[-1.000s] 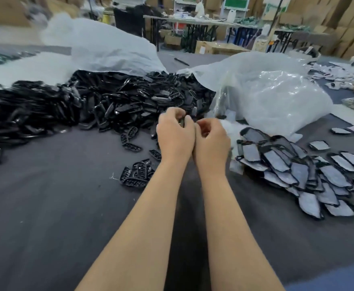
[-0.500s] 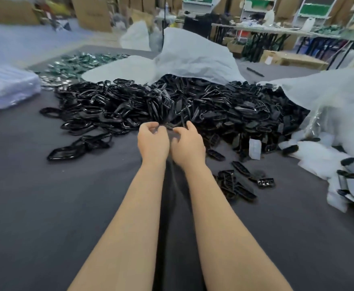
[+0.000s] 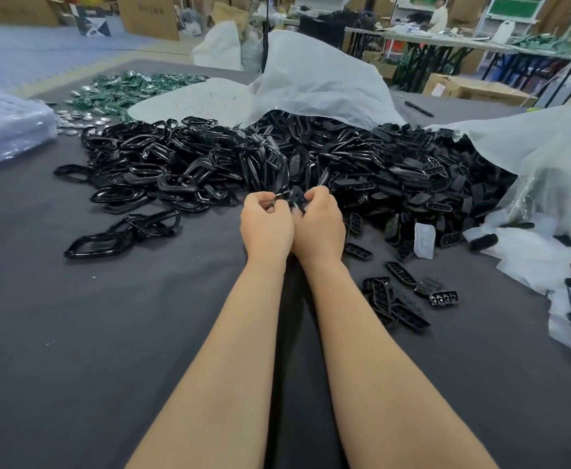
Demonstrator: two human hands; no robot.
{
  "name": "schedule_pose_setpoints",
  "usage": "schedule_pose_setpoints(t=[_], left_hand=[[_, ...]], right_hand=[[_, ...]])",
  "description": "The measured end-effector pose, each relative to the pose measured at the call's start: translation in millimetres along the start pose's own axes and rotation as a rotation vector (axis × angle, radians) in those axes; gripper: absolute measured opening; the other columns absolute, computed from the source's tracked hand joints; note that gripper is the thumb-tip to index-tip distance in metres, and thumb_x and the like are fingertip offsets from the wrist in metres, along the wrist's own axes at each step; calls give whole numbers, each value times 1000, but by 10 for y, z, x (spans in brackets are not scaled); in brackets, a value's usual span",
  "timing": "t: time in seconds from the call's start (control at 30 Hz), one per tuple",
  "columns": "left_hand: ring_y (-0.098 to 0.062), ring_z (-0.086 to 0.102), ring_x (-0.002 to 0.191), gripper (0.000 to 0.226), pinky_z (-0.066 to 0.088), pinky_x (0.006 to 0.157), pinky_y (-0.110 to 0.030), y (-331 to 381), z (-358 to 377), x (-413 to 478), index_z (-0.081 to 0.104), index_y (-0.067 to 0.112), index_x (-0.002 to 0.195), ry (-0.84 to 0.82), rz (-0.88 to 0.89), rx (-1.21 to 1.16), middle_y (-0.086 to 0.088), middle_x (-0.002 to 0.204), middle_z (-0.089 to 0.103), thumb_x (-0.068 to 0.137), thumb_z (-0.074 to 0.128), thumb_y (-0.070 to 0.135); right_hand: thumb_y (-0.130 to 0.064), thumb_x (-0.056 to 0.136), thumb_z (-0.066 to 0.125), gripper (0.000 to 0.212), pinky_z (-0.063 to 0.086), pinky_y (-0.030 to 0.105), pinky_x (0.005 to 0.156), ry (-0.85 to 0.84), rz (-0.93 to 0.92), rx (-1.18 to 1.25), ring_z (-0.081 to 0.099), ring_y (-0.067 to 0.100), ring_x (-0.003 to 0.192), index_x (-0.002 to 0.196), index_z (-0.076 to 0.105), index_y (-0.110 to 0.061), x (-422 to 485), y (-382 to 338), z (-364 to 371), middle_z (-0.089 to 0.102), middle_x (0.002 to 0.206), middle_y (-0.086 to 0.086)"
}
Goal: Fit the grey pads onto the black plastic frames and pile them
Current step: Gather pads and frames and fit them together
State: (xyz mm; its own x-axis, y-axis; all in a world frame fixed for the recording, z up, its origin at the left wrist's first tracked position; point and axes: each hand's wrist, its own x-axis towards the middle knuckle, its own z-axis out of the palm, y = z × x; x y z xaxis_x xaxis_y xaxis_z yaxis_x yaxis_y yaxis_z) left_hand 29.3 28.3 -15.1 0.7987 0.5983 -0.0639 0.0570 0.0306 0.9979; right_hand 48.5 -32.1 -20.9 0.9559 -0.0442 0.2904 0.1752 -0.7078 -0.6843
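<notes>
Frame lies crosswise, pinched between left hand and right hand.

Left hand, right hand bare; forearms bare up to frame edge.

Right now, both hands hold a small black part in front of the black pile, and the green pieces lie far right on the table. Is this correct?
Not quite: the head view shows the green pieces far left on the table. Left hand and right hand do hold a small black part before the black pile.
</notes>
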Motion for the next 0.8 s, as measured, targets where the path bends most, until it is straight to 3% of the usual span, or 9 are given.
schedule_pose_setpoints(t=[0.07,0.17,0.27,0.37,0.43,0.5,0.57,0.67,0.8], left_hand=[[-13,55,84,10,45,81,-28,6,28,-43,55,16,104,-9,7,-10,9,88,55,95,51,16],[-16,61,92,15,49,83,-30,22,97,-169,58,14,102,-76,13,-62,2,94,63,98,51,26],[-10,64,78,23,52,73,-26,34,181,-347,65,12,100,-225,97,-82,2,85,68,99,51,31],[-5,61,71,10,45,64,-21,-4,246,-514,64,20,93,-259,199,20,8,78,67,97,55,21],[-13,64,78,10,51,70,-28,-57,267,-593,63,18,92,-234,198,75,2,82,68,96,53,17],[-15,69,79,13,56,74,-35,-101,260,-643,62,15,92,-232,157,60,-5,87,70,98,51,15],[-4,68,62,14,55,63,-28,-129,239,-656,61,13,93,-232,111,-2,-5,83,69,99,48,13],[-1,57,49,15,51,59,-26,-155,200,-602,60,10,97,-182,108,-1,0,72,65,98,45,11],[-15,52,62,21,51,69,-38,-158,190,-579,55,24,81,-160,164,66,2,70,59,97,44,16]], right_hand=[[-10,96,46,36,32,20,76,67,-14,151,54,26,104,132,43,-4,-13,9,-106,58,115,12],[-7,94,52,53,33,2,68,126,22,415,53,7,77,143,33,-8,-48,29,-345,56,83,-6],[-10,92,58,51,35,-3,62,106,50,415,49,-3,70,140,42,-15,-123,126,-573,48,78,-15],[-12,91,61,26,45,10,76,139,69,398,58,5,79,117,57,-13,-222,260,-747,55,81,-14],[-16,95,56,12,49,23,81,118,96,402,63,15,87,104,61,-11,-293,360,-822,65,85,-5],[-19,97,52,19,43,16,77,143,88,307,63,16,90,107,64,-9,-360,472,-890,68,96,3],[-20,98,50,22,35,13,73,241,103,164,58,14,92,113,64,-12,-410,591,-957,64,108,5],[-14,97,49,26,33,20,85,283,144,6,50,22,111,120,61,-13,-432,709,-975,54,125,8],[-20,95,52,38,33,33,99,240,263,-129,41,29,124,133,51,-15,-387,784,-1006,47,138,9]])
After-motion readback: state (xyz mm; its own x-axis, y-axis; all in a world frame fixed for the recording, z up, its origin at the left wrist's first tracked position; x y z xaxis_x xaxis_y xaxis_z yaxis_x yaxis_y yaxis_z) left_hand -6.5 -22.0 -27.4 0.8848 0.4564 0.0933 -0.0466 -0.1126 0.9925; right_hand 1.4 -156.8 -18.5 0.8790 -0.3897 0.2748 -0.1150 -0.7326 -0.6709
